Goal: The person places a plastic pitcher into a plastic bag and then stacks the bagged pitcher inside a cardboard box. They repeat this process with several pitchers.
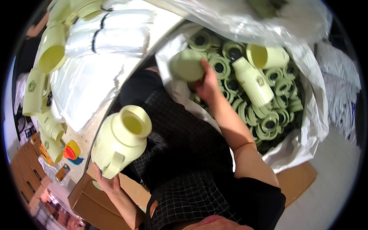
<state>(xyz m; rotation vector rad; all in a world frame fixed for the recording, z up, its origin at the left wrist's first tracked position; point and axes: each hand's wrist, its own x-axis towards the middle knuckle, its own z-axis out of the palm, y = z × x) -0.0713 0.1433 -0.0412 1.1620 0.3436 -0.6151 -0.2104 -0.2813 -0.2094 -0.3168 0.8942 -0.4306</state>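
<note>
The table ends in a slanting edge on your left, and in this view the pale green jug overlaps that edge, so room on that side is tight. Clear plastic bags cover much of the table just beyond it. On your right, the white sack stands open, its rim folded outward, with clear plastic sheeting hanging over the far side. Your checked apron fills the gap between jug and sack; a cardboard box lies below your left forearm.

Your left grip comes up from the lower edge and is closed on the jug low down, near its handle; some fingers are hidden behind it. The jug tilts, its mouth toward you. Your right arm reaches across the near rim, elbow slightly bent, and the right grip clasps a round green piece by its side at the sack's left rim. Beside it, green ring-shaped parts fill the sack, a pale green bottle lying on top.
</note>
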